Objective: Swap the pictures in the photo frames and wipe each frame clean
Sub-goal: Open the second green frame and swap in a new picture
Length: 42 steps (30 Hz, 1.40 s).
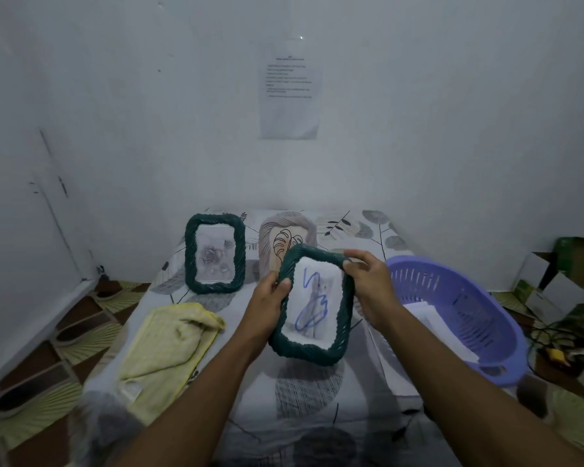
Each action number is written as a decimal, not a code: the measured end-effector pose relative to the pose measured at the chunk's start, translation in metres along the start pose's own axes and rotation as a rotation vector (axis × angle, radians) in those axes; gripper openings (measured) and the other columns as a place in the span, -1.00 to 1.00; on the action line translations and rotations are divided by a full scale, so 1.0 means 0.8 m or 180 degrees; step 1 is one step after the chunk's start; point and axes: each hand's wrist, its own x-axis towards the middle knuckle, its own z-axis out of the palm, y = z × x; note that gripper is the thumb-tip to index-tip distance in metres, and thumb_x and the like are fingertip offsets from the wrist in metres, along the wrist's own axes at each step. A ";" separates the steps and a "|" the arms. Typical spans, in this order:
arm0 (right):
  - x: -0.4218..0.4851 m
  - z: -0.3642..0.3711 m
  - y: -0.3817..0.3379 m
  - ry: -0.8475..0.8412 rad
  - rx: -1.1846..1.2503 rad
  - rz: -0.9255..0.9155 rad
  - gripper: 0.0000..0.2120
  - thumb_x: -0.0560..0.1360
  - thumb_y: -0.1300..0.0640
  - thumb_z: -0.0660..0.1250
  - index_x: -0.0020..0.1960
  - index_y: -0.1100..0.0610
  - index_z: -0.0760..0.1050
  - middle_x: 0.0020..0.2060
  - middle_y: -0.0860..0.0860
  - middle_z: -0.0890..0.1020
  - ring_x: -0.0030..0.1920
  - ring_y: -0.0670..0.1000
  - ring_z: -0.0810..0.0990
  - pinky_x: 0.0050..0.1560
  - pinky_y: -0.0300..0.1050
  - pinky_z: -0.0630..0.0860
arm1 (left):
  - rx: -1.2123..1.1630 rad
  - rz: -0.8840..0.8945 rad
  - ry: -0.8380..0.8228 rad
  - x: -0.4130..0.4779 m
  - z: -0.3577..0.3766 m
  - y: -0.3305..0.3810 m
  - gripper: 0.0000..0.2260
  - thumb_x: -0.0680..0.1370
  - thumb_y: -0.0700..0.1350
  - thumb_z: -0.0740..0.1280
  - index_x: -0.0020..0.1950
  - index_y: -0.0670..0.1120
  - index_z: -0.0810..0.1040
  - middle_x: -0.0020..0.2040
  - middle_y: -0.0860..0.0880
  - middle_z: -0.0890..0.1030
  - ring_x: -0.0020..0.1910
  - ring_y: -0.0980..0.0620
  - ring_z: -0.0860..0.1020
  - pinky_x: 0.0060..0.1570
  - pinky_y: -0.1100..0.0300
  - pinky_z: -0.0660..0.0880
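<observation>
I hold a dark green woven photo frame point(311, 347) above the table, tilted toward me, with a blue scribble picture inside. My left hand point(267, 305) grips its left edge and my right hand point(368, 281) grips its upper right corner. A second green woven frame point(214, 253) stands upright at the back left with a grey rose picture in it. Behind the held frame stands a beige frame point(285, 237) with a leaf line drawing, partly hidden. A yellow cloth point(169, 342) lies crumpled on the table to the left.
A purple plastic basket point(459, 315) with white papers inside sits at the right on the leaf-patterned tablecloth point(311, 399). Cardboard boxes point(567, 274) stand on the floor at the far right. A white wall with a taped paper sheet point(289, 92) is behind.
</observation>
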 end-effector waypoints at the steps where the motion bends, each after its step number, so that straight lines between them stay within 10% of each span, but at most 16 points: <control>1: -0.007 0.001 0.001 0.0157 -0.0346 -0.0110 -0.86 0.56 0.19 0.30 0.09 0.04 0.53 0.08 0.11 0.60 0.00 0.12 0.59 0.04 0.05 0.59 | 0.0038 0.0022 0.0044 -0.003 0.000 0.002 -0.86 0.63 -0.06 0.20 -0.07 -0.03 0.51 -0.12 -0.08 0.61 -0.08 -0.10 0.57 -0.09 0.04 0.49; 6: -0.043 0.022 -0.009 -0.0007 -0.0695 -0.0732 -0.87 0.57 0.16 0.29 0.06 0.07 0.59 -0.07 -0.03 0.64 -0.08 -0.06 0.61 -0.18 -0.30 0.54 | 0.0728 0.0529 0.0240 -0.009 0.007 0.006 -0.83 0.63 -0.04 0.19 0.00 -0.14 0.44 -0.09 -0.13 0.58 -0.10 -0.08 0.57 -0.12 0.02 0.52; 10: -0.049 0.040 -0.019 -0.0249 -0.0194 -0.0344 -0.86 0.53 0.03 0.36 -0.09 0.06 0.64 -0.20 0.00 0.70 -0.13 0.02 0.69 -0.04 0.03 0.66 | 0.0979 0.0985 -0.0053 -0.020 0.019 0.020 -0.83 0.66 -0.09 0.12 0.06 -0.05 0.50 -0.09 0.01 0.59 -0.12 0.13 0.54 -0.13 0.21 0.47; 14: -0.048 0.033 -0.027 -0.0256 0.0149 -0.0084 -0.80 0.50 0.06 0.41 0.01 0.18 0.64 -0.16 0.08 0.71 -0.15 0.04 0.69 -0.19 -0.05 0.66 | 0.1104 0.1022 -0.0458 -0.031 0.017 0.026 -0.71 0.66 -0.17 0.10 0.29 0.05 0.49 0.17 0.18 0.53 0.11 0.48 0.42 0.10 0.56 0.31; 20: -0.053 0.015 -0.023 -0.0371 0.0468 0.0209 -0.84 0.58 0.16 0.29 0.05 0.19 0.61 -0.15 0.09 0.69 -0.21 0.03 0.65 -0.30 -0.12 0.58 | 0.1091 0.0814 0.0262 -0.025 -0.001 0.023 -0.65 0.56 0.03 0.15 0.32 0.01 0.41 0.27 0.09 0.47 0.27 0.06 0.45 0.11 0.30 0.40; 25: -0.057 0.002 -0.001 -0.0457 0.0817 0.0485 -0.83 0.61 0.18 0.23 -0.03 0.15 0.59 -0.27 0.07 0.62 -0.26 0.04 0.56 -0.35 -0.09 0.51 | 0.1045 -0.0108 -0.0019 -0.030 -0.025 0.011 -0.14 0.40 -0.02 0.52 0.53 -0.01 0.06 0.29 0.02 0.45 0.21 0.02 0.47 0.18 0.11 0.44; 32: -0.053 0.002 0.035 -0.0387 0.0007 0.0302 -0.68 0.62 0.19 0.18 0.13 -0.20 0.55 -0.27 0.16 0.58 -0.23 0.12 0.48 -0.21 0.03 0.47 | 0.1139 0.0047 0.0256 -0.028 -0.023 -0.012 -0.48 0.52 0.04 0.38 0.44 0.04 0.30 0.08 0.01 0.53 0.06 0.06 0.48 0.03 0.20 0.42; 42: -0.050 0.013 0.055 -0.0380 -0.0107 0.0141 -0.86 0.57 0.19 0.30 0.09 0.04 0.55 -0.04 0.11 0.67 0.02 0.12 0.64 -0.01 0.08 0.60 | 0.1125 0.0230 0.0608 0.001 -0.017 -0.035 -0.83 0.57 -0.09 0.30 -0.16 -0.16 0.47 -0.30 0.01 0.42 -0.31 0.10 0.37 -0.35 0.36 0.27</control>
